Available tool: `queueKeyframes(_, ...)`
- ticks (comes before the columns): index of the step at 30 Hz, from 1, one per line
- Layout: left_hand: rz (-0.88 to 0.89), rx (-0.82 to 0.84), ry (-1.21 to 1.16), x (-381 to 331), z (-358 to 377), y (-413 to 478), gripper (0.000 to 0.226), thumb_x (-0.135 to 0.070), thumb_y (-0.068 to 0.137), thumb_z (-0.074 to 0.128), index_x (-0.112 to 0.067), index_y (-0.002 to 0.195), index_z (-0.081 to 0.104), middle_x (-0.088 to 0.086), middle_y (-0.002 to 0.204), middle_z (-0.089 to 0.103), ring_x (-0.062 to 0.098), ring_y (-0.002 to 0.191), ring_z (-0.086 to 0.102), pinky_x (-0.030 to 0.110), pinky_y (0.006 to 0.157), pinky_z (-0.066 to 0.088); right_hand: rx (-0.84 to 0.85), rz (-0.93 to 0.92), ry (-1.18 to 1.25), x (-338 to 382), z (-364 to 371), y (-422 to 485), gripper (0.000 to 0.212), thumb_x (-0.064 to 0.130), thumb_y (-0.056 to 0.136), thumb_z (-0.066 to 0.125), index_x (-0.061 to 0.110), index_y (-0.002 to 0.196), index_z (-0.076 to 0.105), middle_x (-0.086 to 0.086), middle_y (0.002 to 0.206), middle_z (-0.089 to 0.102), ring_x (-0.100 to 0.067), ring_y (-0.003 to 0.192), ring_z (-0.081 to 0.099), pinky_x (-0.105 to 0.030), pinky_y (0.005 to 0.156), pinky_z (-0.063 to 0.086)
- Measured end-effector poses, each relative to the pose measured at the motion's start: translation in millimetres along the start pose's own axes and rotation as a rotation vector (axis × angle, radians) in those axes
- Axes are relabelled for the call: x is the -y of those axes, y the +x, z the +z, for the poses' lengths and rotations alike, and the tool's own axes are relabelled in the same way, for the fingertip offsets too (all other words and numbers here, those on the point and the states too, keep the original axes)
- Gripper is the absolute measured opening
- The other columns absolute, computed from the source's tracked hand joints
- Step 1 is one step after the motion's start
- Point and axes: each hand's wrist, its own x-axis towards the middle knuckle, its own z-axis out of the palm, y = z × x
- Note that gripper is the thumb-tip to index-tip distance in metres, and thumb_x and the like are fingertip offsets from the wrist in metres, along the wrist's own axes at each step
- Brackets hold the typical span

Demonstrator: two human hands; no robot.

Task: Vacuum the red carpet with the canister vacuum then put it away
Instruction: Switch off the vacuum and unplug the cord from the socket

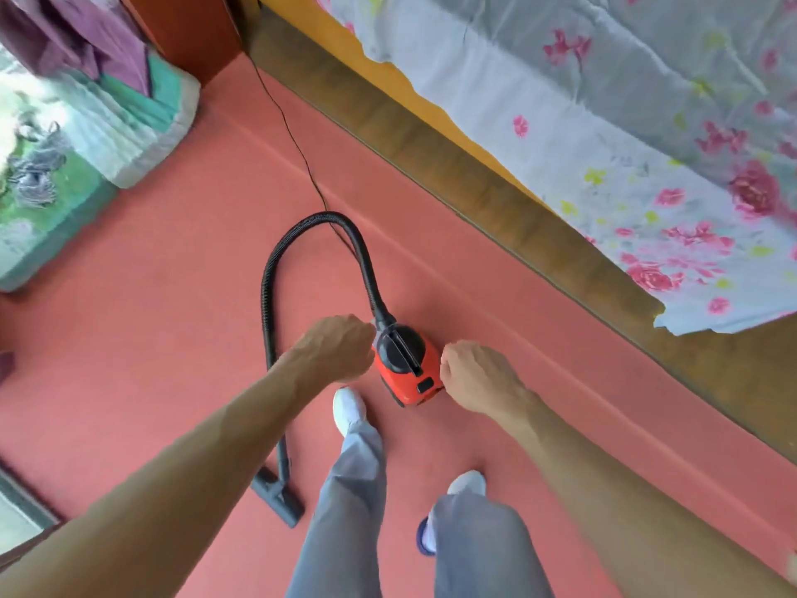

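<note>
A small red and black canister vacuum (407, 364) stands on the red carpet (172, 330) just ahead of my feet. Its black hose (276, 261) arches away and comes back down the left to the floor nozzle (278, 496), which lies flat on the carpet. A thin black power cord (293, 140) runs from the vacuum toward the far corner. My left hand (336, 349) hangs beside the vacuum's left side, fingers curled, with nothing visible in it. My right hand (472, 375) sits at the vacuum's right rear edge, fingers curled too; whether it touches the body is unclear.
A wooden bed frame (496, 200) with a floral sheet (647, 135) runs along the right. A folded green and grey mattress (86, 135) lies at the left, purple cloth above it. My legs and white slippers stand behind the vacuum. A door threshold shows at bottom left.
</note>
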Motion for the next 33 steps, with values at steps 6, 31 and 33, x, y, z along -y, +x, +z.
queueKeyframes(6, 0.053, -0.048, -0.015, 15, 81, 128, 0.030, -0.004, 0.095, 0.038, -0.006, 0.119, 0.056, 0.013, 0.123, 0.057, 0.029, 0.112, 0.056, 0.040, 0.091, 0.046, 0.045, 0.001, 0.060, -17, 102, 99, 0.027, 0.026, 0.102, 0.034, 0.018, 0.121, 0.052, 0.001, 0.125, 0.052, -0.020, 0.118, 0.052, -0.031, 0.092, 0.038)
queueKeyframes(31, 0.300, -0.398, 0.199, -18, 382, 392, 0.047, -0.029, 0.088, 0.044, -0.014, 0.045, 0.055, 0.007, 0.045, 0.058, 0.028, 0.043, 0.054, 0.033, 0.056, 0.034, -0.486, 0.797, 1.405, -94, 446, 260, 0.012, 0.007, 0.090, 0.055, 0.016, 0.091, 0.064, -0.002, 0.081, 0.070, -0.020, 0.074, 0.069, -0.045, 0.080, 0.057)
queueKeyframes(33, 0.294, -0.408, 0.188, -17, 380, 393, 0.044, -0.027, 0.087, 0.046, -0.015, 0.045, 0.054, 0.007, 0.045, 0.058, 0.029, 0.044, 0.055, 0.034, 0.056, 0.036, -0.322, 0.907, 1.420, -100, 460, 265, 0.005, 0.013, 0.090, 0.061, 0.017, 0.093, 0.062, -0.004, 0.084, 0.071, -0.023, 0.079, 0.070, -0.048, 0.087, 0.056)
